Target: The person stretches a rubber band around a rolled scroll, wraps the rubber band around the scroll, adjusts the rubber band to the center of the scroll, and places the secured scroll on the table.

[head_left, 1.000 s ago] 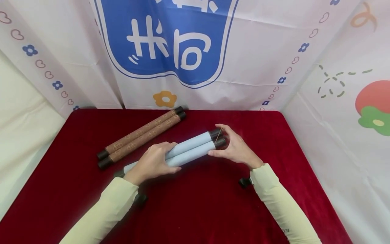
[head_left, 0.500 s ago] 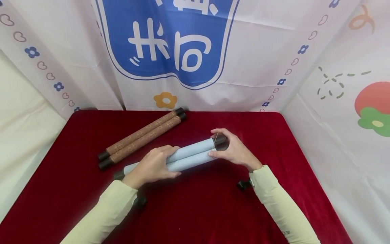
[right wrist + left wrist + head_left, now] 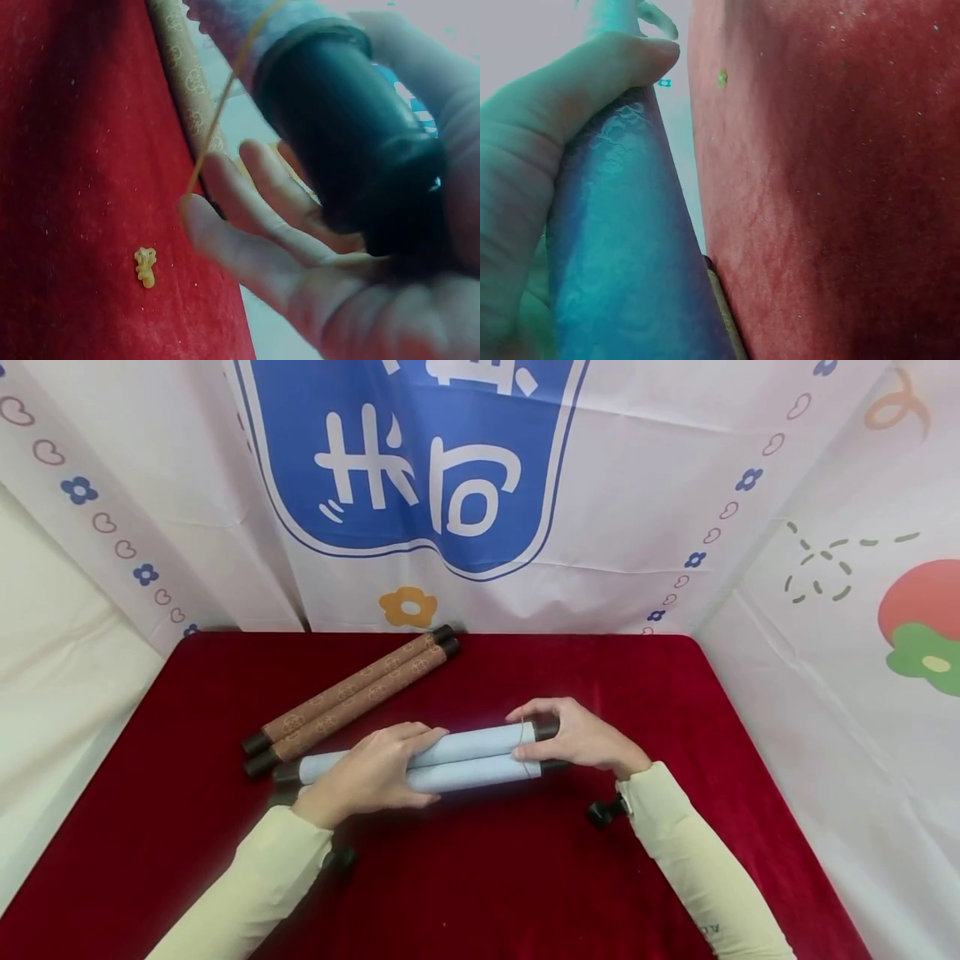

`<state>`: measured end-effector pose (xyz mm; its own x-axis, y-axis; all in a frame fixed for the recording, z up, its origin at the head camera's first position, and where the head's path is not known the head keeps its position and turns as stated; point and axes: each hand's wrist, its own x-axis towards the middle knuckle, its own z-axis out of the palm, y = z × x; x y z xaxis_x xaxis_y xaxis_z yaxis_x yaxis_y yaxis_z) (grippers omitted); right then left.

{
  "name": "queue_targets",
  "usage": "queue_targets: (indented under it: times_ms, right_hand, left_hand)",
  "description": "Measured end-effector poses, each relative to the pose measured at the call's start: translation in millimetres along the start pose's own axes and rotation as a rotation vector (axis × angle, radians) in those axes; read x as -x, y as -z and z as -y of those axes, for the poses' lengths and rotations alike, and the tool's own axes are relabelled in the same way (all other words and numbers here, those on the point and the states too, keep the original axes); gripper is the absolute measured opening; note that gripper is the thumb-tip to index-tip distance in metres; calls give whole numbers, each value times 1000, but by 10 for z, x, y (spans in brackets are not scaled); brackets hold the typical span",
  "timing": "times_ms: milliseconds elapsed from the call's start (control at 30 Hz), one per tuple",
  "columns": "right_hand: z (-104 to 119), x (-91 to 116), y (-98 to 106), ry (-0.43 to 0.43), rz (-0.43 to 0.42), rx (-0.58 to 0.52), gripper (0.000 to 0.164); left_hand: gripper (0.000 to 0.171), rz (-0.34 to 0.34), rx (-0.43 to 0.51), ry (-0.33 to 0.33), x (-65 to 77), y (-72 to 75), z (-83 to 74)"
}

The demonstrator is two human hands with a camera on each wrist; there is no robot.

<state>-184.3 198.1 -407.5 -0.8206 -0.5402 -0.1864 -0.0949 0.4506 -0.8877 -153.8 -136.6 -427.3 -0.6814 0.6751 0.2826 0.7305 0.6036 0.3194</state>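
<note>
A light blue scroll (image 3: 480,744), wound into two parallel rolls with black end knobs, lies slanted across the middle in the head view. My left hand (image 3: 371,770) grips both rolls near their middle; the left wrist view shows the thumb over one patterned roll (image 3: 634,240). At the other end, my right hand (image 3: 588,737) holds a thin rubber band (image 3: 223,103) stretched on its fingertips. The band crosses the blue rolls just inside the black knob (image 3: 345,120). Part of the band and the far knobs are hidden by my hands.
A brown patterned scroll (image 3: 352,695), also in two rolls with black ends, lies behind and to the left on the red cloth (image 3: 510,877). White printed curtains (image 3: 615,527) stand behind and at the sides. A small yellow thing (image 3: 145,268) shows on the cloth.
My right hand has moved the rubber band over the black knobs onto the blue rolls. The blue scroll's right end has come down towards me, so it lies flatter across the view.
</note>
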Motion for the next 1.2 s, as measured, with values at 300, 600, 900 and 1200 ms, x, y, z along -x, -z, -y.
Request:
queue_targets:
  times_ms: [300,600,900,1200]
  right_hand:
    - [-42,33,39,-93,98,-96,35]
    - [-202,48,47,-105,139,-533,55]
    - [-288,72,-214,-34,4,-573,80]
    - [-280,76,-380,-27,-185,-490,74]
  left_hand:
    - [83,21,-16,8,16,12,-72]
    - [81,-46,36,38,25,43,-72]
    - [79,-38,73,177,34,65,-11]
    - [76,-62,101,265,37,-3,25]
